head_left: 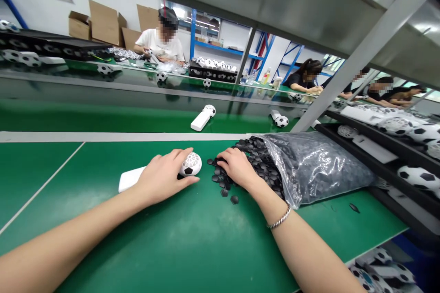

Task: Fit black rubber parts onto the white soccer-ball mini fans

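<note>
My left hand is wrapped over a white device with a soccer-ball head, which lies on the green table. Its white rectangular handle sticks out behind my palm, and one black pentagon shows on the white lattice of the head. At the edge of a heap of small black pentagon pieces, my right hand has its fingers curled down in a pinch at a piece. The fingertips partly hide what they grip. The heap spills from the mouth of a clear plastic bag, full of the same pieces.
Beyond a pale strip, similar devices lie on a green belt. Black trays of white parts and ball-patterned heads stand at right, beside a slanted metal post. An overhead shelf spans the top. Several people work across the line.
</note>
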`<act>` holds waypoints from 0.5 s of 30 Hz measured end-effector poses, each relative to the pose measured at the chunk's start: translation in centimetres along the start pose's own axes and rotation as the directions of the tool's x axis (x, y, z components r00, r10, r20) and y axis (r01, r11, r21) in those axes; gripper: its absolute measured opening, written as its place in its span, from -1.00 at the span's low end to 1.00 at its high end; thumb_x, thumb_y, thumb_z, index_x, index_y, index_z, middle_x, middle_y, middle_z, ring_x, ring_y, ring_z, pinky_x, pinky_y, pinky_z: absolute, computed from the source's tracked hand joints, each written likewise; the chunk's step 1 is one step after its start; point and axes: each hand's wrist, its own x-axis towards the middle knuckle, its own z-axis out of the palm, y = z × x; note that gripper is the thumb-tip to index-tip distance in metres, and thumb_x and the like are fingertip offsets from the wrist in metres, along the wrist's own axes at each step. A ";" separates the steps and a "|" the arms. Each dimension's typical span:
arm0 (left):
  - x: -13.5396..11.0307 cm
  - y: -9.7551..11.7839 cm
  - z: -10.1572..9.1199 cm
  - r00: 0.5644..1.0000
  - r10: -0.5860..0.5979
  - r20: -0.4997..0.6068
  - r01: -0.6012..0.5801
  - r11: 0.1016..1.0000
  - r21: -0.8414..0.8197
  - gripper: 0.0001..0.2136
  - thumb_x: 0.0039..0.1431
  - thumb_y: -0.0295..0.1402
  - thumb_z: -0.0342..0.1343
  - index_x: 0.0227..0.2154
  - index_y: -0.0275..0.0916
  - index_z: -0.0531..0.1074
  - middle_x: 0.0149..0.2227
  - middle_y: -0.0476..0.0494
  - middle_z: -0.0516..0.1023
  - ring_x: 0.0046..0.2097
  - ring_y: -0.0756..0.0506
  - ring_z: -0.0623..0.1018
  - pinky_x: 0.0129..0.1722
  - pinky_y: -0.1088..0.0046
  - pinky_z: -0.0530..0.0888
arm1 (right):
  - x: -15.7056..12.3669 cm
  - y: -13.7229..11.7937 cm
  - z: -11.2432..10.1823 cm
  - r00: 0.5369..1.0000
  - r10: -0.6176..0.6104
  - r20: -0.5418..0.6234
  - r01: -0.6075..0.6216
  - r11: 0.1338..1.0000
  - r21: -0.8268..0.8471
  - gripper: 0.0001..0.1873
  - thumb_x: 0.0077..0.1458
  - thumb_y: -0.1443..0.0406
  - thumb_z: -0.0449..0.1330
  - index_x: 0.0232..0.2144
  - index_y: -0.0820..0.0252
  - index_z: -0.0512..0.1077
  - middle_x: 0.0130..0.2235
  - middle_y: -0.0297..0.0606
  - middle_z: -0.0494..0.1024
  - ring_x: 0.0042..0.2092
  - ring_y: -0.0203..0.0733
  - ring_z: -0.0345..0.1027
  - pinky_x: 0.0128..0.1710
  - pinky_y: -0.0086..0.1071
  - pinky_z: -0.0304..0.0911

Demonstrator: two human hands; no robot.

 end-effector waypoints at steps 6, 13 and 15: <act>0.3 -0.8 0.0 0.984 0.166 0.070 -0.162 0.985 -0.058 -0.45 0.07 -0.08 -0.01 0.12 -0.08 0.04 0.07 -0.13 0.28 -0.04 -0.19 0.37 -0.15 0.32 0.27 | 0.0 -0.1 -0.2 0.999 -0.041 -0.027 0.042 0.997 0.060 -0.95 0.05 0.32 0.14 -0.36 0.16 0.37 -0.31 -0.27 0.41 -0.20 -0.20 0.21 -0.21 -0.34 0.08; 0.3 -0.8 0.1 0.988 0.153 0.005 -0.152 0.985 -0.079 -0.43 0.06 0.06 -0.10 0.07 -0.15 0.14 -0.02 -0.15 0.39 -0.07 -0.19 0.39 -0.13 0.27 0.24 | -0.3 -1.1 -0.6 0.996 0.016 -0.093 0.038 0.835 0.549 -0.83 0.06 0.35 0.07 -0.24 0.15 0.34 -0.34 -0.35 0.43 -0.32 -0.32 0.30 -0.29 -0.43 0.22; 0.3 -0.8 0.2 0.992 0.125 0.000 -0.125 0.989 -0.082 -0.44 0.07 0.07 -0.13 0.04 -0.17 0.18 -0.07 -0.17 0.42 -0.09 -0.20 0.41 -0.13 0.26 0.24 | -0.4 -1.6 -0.8 0.995 -0.016 -0.099 0.070 0.815 0.575 -0.75 0.06 0.36 0.06 -0.16 0.14 0.34 -0.29 -0.32 0.44 -0.27 -0.30 0.32 -0.23 -0.41 0.24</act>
